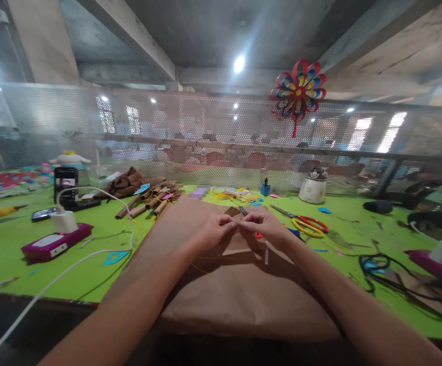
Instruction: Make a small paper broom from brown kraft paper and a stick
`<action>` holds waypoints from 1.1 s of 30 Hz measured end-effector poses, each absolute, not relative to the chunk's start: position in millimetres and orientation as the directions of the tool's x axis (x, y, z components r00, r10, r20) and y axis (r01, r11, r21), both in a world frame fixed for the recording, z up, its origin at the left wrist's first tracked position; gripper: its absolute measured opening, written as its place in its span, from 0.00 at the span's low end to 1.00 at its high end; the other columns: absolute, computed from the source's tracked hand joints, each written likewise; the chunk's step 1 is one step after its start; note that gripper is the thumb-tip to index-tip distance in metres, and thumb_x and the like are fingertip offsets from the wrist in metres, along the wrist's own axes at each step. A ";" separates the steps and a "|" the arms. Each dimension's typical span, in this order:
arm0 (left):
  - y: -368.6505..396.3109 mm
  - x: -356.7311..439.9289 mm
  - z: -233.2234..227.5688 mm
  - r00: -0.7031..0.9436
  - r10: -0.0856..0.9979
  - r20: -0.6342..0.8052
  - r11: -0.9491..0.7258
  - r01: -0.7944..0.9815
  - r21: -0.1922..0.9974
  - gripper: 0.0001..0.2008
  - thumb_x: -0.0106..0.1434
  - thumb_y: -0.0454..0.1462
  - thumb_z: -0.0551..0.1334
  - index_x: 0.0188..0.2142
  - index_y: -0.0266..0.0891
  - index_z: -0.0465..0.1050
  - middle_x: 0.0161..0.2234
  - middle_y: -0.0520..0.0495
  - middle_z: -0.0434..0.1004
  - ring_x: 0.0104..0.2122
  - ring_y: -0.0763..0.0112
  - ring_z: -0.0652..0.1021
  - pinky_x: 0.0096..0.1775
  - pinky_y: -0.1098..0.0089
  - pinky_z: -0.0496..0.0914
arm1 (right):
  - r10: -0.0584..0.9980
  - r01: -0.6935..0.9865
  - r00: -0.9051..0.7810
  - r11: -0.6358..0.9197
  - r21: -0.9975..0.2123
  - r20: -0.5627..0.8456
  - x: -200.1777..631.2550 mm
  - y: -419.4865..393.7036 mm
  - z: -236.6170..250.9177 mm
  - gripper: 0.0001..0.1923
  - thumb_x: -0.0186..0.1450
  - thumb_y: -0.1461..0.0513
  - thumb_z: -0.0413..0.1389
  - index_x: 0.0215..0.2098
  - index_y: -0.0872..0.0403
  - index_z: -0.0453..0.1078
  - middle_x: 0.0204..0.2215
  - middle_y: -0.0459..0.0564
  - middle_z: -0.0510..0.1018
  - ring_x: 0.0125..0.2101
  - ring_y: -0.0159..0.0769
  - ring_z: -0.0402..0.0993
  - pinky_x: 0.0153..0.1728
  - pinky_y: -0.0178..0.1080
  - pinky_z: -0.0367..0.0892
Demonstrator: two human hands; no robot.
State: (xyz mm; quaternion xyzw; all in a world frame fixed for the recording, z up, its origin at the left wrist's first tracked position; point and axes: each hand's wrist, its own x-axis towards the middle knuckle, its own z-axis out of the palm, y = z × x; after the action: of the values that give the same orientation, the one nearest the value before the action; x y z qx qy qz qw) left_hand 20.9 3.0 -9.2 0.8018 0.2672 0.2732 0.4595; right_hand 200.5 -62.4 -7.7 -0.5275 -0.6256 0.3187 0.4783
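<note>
My left hand (pixel 213 230) and my right hand (pixel 267 227) meet fingertip to fingertip over a large sheet of brown paper (pixel 244 290) spread on the green table (pixel 11 254). Between the pinched fingers of both hands is a small brown paper piece (pixel 238 221); its exact shape is hard to make out. Under the hands lies a folded brown paper section (pixel 240 244). Scissors with red and yellow handles (pixel 308 224) lie just right of my right hand.
Rolled brown paper tubes (pixel 150 201) lie at the back left, by a phone on a stand (pixel 66 185). A magenta power bank (pixel 55 243) with white cable sits left. A white pot (pixel 313 187), black cables (pixel 384 269) and a paper pinwheel (pixel 298 94) on the mesh screen are right.
</note>
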 end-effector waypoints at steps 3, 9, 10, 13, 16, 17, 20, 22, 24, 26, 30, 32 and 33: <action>5.9 21.4 -11.4 0.716 0.662 0.222 -0.487 0.186 0.854 0.14 0.59 0.45 0.56 0.28 0.36 0.70 0.19 0.53 0.61 0.21 0.76 0.61 0.26 0.72 0.54 | 0.949 0.379 0.035 0.278 -0.883 0.314 199.0 -58.7 -10.7 0.13 0.52 0.53 0.60 0.23 0.56 0.71 0.20 0.44 0.70 0.23 0.29 0.63 0.25 0.33 0.58; 7.9 22.0 -14.4 0.734 0.644 0.215 -0.504 0.197 0.841 0.16 0.60 0.47 0.54 0.24 0.38 0.65 0.18 0.53 0.61 0.20 0.75 0.61 0.25 0.71 0.54 | 0.932 0.434 0.017 0.320 -0.842 0.363 199.6 -57.9 -11.4 0.14 0.54 0.53 0.57 0.22 0.56 0.69 0.16 0.42 0.66 0.20 0.29 0.60 0.23 0.33 0.56; 7.0 21.9 -13.9 0.741 0.641 0.201 -0.496 0.200 0.845 0.16 0.60 0.47 0.54 0.23 0.39 0.64 0.17 0.53 0.60 0.20 0.75 0.61 0.25 0.71 0.54 | 0.932 0.443 0.008 0.320 -0.837 0.361 199.9 -58.2 -11.2 0.15 0.55 0.52 0.56 0.21 0.56 0.69 0.15 0.42 0.65 0.20 0.29 0.60 0.23 0.33 0.55; 3.7 21.6 -11.8 0.751 0.639 0.168 -0.471 0.209 0.857 0.16 0.61 0.47 0.53 0.23 0.39 0.62 0.16 0.53 0.60 0.19 0.74 0.62 0.24 0.71 0.55 | 0.932 0.463 -0.010 0.326 -0.824 0.363 201.2 -58.0 -11.8 0.15 0.56 0.52 0.56 0.21 0.55 0.68 0.14 0.42 0.65 0.19 0.29 0.59 0.22 0.33 0.55; 1.4 22.0 -10.3 0.732 0.657 0.179 -0.471 0.213 0.856 0.15 0.61 0.45 0.53 0.24 0.39 0.63 0.17 0.53 0.61 0.19 0.75 0.62 0.25 0.72 0.55 | 0.927 0.464 -0.008 0.336 -0.820 0.375 202.5 -55.8 -14.0 0.13 0.56 0.54 0.56 0.21 0.55 0.69 0.16 0.43 0.66 0.20 0.29 0.60 0.22 0.33 0.56; 1.0 22.1 -9.9 0.729 0.658 0.189 -0.479 0.211 0.852 0.14 0.61 0.45 0.53 0.24 0.39 0.63 0.17 0.53 0.61 0.20 0.75 0.62 0.25 0.72 0.55 | 0.925 0.465 -0.007 0.339 -0.818 0.379 202.6 -54.9 -14.7 0.13 0.56 0.54 0.56 0.22 0.56 0.69 0.17 0.43 0.67 0.20 0.29 0.61 0.23 0.33 0.56; 0.3 22.6 -9.1 0.724 0.657 0.210 -0.498 0.207 0.842 0.14 0.61 0.45 0.53 0.24 0.38 0.64 0.18 0.53 0.61 0.21 0.74 0.62 0.26 0.72 0.55 | 0.916 0.474 -0.011 0.359 -0.804 0.402 201.4 -52.7 -16.4 0.10 0.56 0.57 0.56 0.24 0.56 0.71 0.20 0.44 0.70 0.22 0.29 0.62 0.24 0.33 0.57; 0.4 22.8 -9.2 0.722 0.658 0.214 -0.499 0.205 0.842 0.14 0.61 0.45 0.53 0.25 0.38 0.64 0.18 0.53 0.61 0.21 0.74 0.62 0.26 0.72 0.55 | 0.910 0.477 -0.004 0.365 -0.799 0.414 200.2 -52.1 -16.8 0.09 0.55 0.58 0.56 0.24 0.56 0.71 0.21 0.45 0.71 0.23 0.29 0.62 0.24 0.33 0.57; 1.0 22.9 -9.9 0.726 0.654 0.212 -0.495 0.199 0.846 0.14 0.60 0.45 0.53 0.25 0.38 0.64 0.19 0.54 0.60 0.21 0.75 0.62 0.25 0.72 0.54 | 0.912 0.476 0.007 0.357 -0.804 0.409 199.4 -52.3 -16.7 0.08 0.55 0.58 0.56 0.24 0.55 0.71 0.20 0.45 0.71 0.23 0.29 0.62 0.24 0.33 0.56; 1.9 23.1 -10.9 0.732 0.651 0.201 -0.481 0.193 0.855 0.13 0.59 0.45 0.54 0.26 0.38 0.64 0.20 0.53 0.60 0.21 0.75 0.61 0.25 0.72 0.53 | 0.916 0.475 0.014 0.348 -0.809 0.402 199.3 -52.9 -16.1 0.08 0.54 0.58 0.57 0.23 0.55 0.70 0.20 0.44 0.70 0.22 0.29 0.62 0.24 0.33 0.56; 2.4 22.6 -11.6 0.734 0.664 0.145 -0.402 0.187 0.896 0.13 0.59 0.46 0.54 0.26 0.38 0.62 0.20 0.54 0.59 0.21 0.75 0.59 0.24 0.72 0.52 | 0.927 0.424 0.034 0.325 -0.845 0.373 201.1 -55.7 -13.2 0.10 0.53 0.56 0.58 0.22 0.55 0.70 0.18 0.43 0.68 0.20 0.28 0.60 0.23 0.33 0.55; 2.1 22.0 -11.3 0.726 0.678 0.116 -0.352 0.182 0.918 0.14 0.59 0.46 0.54 0.25 0.39 0.60 0.19 0.55 0.56 0.19 0.76 0.58 0.24 0.73 0.52 | 0.941 0.357 0.036 0.303 -0.884 0.337 202.6 -57.7 -11.2 0.11 0.53 0.55 0.59 0.22 0.55 0.69 0.15 0.41 0.66 0.18 0.27 0.58 0.21 0.33 0.54; 1.9 21.8 -11.2 0.720 0.686 0.107 -0.334 0.181 0.925 0.14 0.59 0.46 0.54 0.24 0.39 0.59 0.19 0.56 0.55 0.19 0.77 0.57 0.24 0.73 0.51 | 0.947 0.325 0.035 0.292 -0.900 0.320 203.4 -58.6 -10.3 0.12 0.53 0.54 0.59 0.22 0.55 0.68 0.14 0.41 0.66 0.17 0.26 0.58 0.21 0.33 0.54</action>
State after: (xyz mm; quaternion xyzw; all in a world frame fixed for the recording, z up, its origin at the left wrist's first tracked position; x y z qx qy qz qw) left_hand 21.8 1.9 -11.2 0.7775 0.2787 0.2498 0.5054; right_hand 203.4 -58.6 -10.3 -0.5098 -0.6235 0.3066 0.5074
